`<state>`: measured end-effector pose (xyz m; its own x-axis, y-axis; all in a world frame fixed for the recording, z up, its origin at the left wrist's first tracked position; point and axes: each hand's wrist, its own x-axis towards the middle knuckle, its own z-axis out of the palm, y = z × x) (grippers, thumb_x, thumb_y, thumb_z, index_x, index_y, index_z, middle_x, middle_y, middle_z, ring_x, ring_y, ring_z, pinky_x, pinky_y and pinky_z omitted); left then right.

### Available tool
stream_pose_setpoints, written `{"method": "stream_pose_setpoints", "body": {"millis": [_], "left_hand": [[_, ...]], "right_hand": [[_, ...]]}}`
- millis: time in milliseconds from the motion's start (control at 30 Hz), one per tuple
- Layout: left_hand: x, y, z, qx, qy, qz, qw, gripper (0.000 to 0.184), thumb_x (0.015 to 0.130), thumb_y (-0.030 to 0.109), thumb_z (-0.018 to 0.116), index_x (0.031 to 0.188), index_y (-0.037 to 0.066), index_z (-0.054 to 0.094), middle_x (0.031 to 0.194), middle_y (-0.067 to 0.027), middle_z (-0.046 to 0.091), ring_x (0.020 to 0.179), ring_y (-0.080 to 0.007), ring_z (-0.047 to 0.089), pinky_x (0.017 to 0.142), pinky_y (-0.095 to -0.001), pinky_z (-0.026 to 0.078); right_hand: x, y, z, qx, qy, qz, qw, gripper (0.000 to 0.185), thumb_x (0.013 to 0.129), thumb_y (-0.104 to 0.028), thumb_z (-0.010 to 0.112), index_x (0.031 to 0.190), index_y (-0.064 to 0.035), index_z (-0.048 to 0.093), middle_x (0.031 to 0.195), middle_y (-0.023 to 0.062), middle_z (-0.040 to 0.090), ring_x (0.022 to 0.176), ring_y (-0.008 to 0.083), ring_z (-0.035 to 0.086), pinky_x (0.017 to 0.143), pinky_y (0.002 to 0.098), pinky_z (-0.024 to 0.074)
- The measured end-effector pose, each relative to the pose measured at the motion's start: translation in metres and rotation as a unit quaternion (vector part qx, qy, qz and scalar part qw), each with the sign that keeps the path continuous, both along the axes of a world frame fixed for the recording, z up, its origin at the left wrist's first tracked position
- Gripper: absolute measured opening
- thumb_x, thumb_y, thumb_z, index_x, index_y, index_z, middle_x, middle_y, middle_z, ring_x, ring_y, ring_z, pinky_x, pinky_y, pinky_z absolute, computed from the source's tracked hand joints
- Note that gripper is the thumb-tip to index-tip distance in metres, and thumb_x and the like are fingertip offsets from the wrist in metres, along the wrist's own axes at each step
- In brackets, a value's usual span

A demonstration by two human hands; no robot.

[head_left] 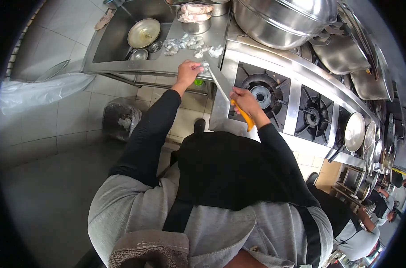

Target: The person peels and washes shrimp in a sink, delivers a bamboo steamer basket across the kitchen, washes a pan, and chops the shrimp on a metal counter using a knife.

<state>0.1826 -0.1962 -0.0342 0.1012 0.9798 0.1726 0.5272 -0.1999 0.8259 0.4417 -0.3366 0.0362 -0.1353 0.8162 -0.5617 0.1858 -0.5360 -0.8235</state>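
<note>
A long knife [220, 85] with an orange-yellow handle is gripped in my right hand [247, 103], its blade slanting away toward the steel counter's front edge. My left hand [189, 73] is closed, fingertips pinched at a small crumpled shiny piece [204, 66] beside the blade's far end. Whether that piece is foil or plastic wrap is unclear. More crumpled silvery-white pieces [183, 43] lie in a row farther back on the counter [176, 64]. Behind them a metal pot [196, 27] is heaped with pale pink raw meat [195, 12].
Left of the counter top, a sink [118, 44] holds a frying pan [144, 33] and a ladle [139, 55]. Gas burners [261, 93] adjoin on the right, with a large steel pot [283, 22] behind. A lined bin [120, 119] stands below. Other people [355, 236] are at lower right.
</note>
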Motion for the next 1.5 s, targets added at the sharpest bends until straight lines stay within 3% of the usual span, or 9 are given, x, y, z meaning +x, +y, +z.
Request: {"method": "stream_pose_setpoints", "body": {"millis": [233, 767, 867, 967, 1067, 1100, 1233, 1367, 1500], "left_hand": [[0.005, -0.007, 0.008, 0.007, -0.014, 0.039, 0.999, 0.024, 0.073, 0.016, 0.086, 0.090, 0.002, 0.077, 0.082, -0.0091, 0.069, 0.071, -0.0205, 0.067, 0.069, -0.0321, 0.053], [0.005, 0.003, -0.007, 0.033, -0.019, 0.081, 0.996, 0.022, 0.073, 0.019, 0.085, 0.083, 0.003, 0.076, 0.082, -0.0105, 0.068, 0.073, -0.0248, 0.067, 0.070, -0.0361, 0.053], [-0.005, 0.021, 0.001, 0.032, 0.069, 0.091, 0.993, 0.023, 0.074, 0.023, 0.084, 0.084, 0.004, 0.076, 0.083, -0.0112, 0.068, 0.074, -0.0276, 0.067, 0.072, -0.0387, 0.054], [-0.018, 0.039, -0.010, -0.010, 0.100, 0.099, 0.990, 0.028, 0.077, 0.029, 0.083, 0.089, 0.005, 0.077, 0.080, -0.0115, 0.072, 0.075, -0.0242, 0.069, 0.072, -0.0363, 0.054], [-0.020, 0.046, -0.005, -0.031, 0.118, 0.128, 0.984, 0.026, 0.078, 0.030, 0.081, 0.086, 0.006, 0.075, 0.079, -0.0116, 0.072, 0.076, -0.0273, 0.069, 0.072, -0.0391, 0.053], [-0.021, 0.050, -0.001, -0.028, 0.124, 0.142, 0.982, 0.025, 0.078, 0.030, 0.080, 0.085, 0.007, 0.075, 0.079, -0.0119, 0.072, 0.077, -0.0285, 0.069, 0.072, -0.0402, 0.053], [-0.056, 0.055, 0.002, -0.017, 0.189, 0.157, 0.969, 0.020, 0.079, 0.024, 0.076, 0.089, 0.007, 0.073, 0.084, -0.0160, 0.072, 0.084, -0.0377, 0.068, 0.078, -0.0475, 0.053], [-0.052, 0.038, 0.002, -0.030, 0.152, 0.141, 0.978, 0.016, 0.079, 0.023, 0.075, 0.082, 0.008, 0.072, 0.081, -0.0162, 0.072, 0.082, -0.0364, 0.069, 0.077, -0.0460, 0.054], [-0.016, 0.041, -0.026, -0.153, -0.128, 0.152, 0.968, 0.016, 0.080, 0.025, 0.074, 0.082, 0.010, 0.075, 0.082, -0.0148, 0.072, 0.079, -0.0341, 0.069, 0.075, -0.0426, 0.055]], "right_hand": [[-0.013, -0.009, 0.011, 0.039, -0.049, 0.038, 0.997, 0.051, 0.101, -0.020, 0.055, 0.146, 0.0010, 0.045, 0.071, 0.0036, 0.059, 0.047, 0.0088, 0.053, 0.042, 0.0253, 0.0463], [-0.024, -0.002, 0.030, 0.057, -0.128, 0.093, 0.986, 0.046, 0.099, -0.021, 0.057, 0.142, -0.0054, 0.053, 0.071, 0.0107, 0.066, 0.047, 0.0147, 0.060, 0.043, 0.0303, 0.0516], [-0.013, 0.003, 0.059, 0.045, -0.199, 0.156, 0.966, 0.051, 0.098, -0.022, 0.056, 0.146, -0.0052, 0.048, 0.071, 0.0098, 0.064, 0.048, 0.0144, 0.059, 0.043, 0.0289, 0.0497], [-0.002, 0.012, 0.075, 0.145, -0.299, 0.215, 0.918, 0.041, 0.094, -0.020, 0.059, 0.132, -0.0024, 0.060, 0.081, 0.0228, 0.070, 0.057, 0.0344, 0.068, 0.062, 0.0446, 0.0590], [0.000, 0.024, 0.067, 0.299, -0.465, 0.306, 0.775, 0.034, 0.091, -0.019, 0.060, 0.121, -0.0037, 0.065, 0.090, 0.0246, 0.071, 0.076, 0.0405, 0.070, 0.074, 0.0492, 0.0584], [0.000, 0.022, 0.072, 0.310, -0.468, 0.299, 0.772, 0.028, 0.092, -0.018, 0.058, 0.115, -0.0067, 0.067, 0.094, 0.0236, 0.071, 0.090, 0.0396, 0.070, 0.078, 0.0495, 0.0580], [0.001, 0.018, 0.102, 0.220, -0.492, 0.295, 0.789, 0.034, 0.095, -0.022, 0.058, 0.128, -0.0151, 0.064, 0.101, 0.0239, 0.071, 0.096, 0.0417, 0.068, 0.084, 0.0499, 0.0557], [0.010, 0.017, 0.116, 0.235, -0.506, 0.259, 0.789, 0.032, 0.095, -0.023, 0.057, 0.124, -0.0136, 0.066, 0.099, 0.0246, 0.070, 0.094, 0.0421, 0.069, 0.083, 0.0505, 0.0561], [0.010, 0.012, 0.094, 0.263, -0.491, 0.238, 0.796, 0.029, 0.095, -0.025, 0.056, 0.118, -0.0105, 0.067, 0.097, 0.0242, 0.071, 0.091, 0.0429, 0.069, 0.081, 0.0515, 0.0571]]}}
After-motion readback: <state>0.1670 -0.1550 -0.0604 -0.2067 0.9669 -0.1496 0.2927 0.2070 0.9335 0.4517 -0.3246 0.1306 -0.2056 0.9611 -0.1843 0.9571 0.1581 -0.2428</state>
